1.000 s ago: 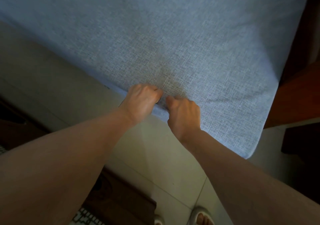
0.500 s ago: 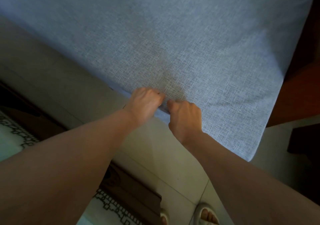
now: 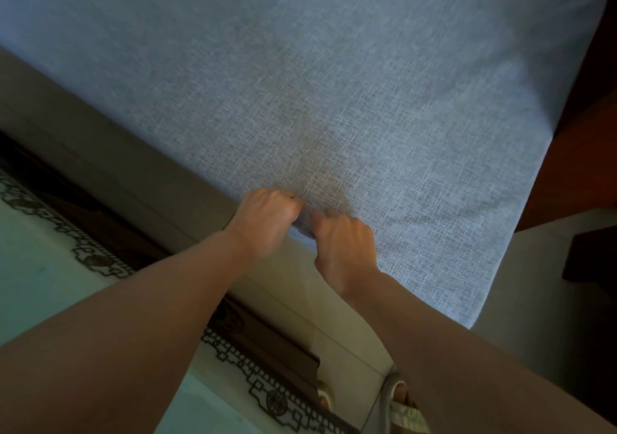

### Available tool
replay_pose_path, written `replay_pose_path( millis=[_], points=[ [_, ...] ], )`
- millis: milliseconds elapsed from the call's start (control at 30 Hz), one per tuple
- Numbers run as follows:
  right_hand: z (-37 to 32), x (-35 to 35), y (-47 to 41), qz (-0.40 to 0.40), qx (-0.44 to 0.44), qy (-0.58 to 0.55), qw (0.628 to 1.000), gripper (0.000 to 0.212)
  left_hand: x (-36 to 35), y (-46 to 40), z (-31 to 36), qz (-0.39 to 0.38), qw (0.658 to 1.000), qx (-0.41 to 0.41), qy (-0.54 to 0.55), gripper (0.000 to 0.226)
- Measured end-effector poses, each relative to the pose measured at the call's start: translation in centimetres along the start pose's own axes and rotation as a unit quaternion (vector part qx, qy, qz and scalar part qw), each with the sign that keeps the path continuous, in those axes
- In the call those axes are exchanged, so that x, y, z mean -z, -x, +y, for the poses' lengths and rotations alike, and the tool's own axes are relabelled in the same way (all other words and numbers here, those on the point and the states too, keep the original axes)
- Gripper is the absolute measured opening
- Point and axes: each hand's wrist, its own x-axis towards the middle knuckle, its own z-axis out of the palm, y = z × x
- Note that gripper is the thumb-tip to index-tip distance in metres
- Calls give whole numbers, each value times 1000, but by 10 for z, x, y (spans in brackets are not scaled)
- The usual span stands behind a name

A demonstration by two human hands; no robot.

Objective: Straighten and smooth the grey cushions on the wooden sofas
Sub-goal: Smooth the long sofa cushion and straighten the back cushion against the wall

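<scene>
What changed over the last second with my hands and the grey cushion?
Very little moved. The view shifted, so more of the patterned mat shows at lower left and the sandalled foot is more in view. Nothing was taken hold of or let go. The left hand and right hand stay side by side, gripping the near edge of the grey cushion, which lies as before.

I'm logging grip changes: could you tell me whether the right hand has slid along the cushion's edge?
No. The right hand still grips the edge of the grey cushion, equally far from its near corner.
</scene>
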Motion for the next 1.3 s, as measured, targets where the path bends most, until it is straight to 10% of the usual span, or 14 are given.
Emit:
replay_pose_path(
  millis=[200,533,1033,1300],
  points=[
    [29,-13,22,88,57,4,994,53,6,4,13,26,998,49,18,33],
    [137,-5,81,-67,7,133,989,145,-13,-16,109,-107,984,112,87,76],
    [219,-27,81,110,216,6,970,79,-58,-43,174,106,935,318,119,61],
    [222,-47,66,304,190,-121,926,53,-73,-54,190,247,887,363,146,56]
  ],
)
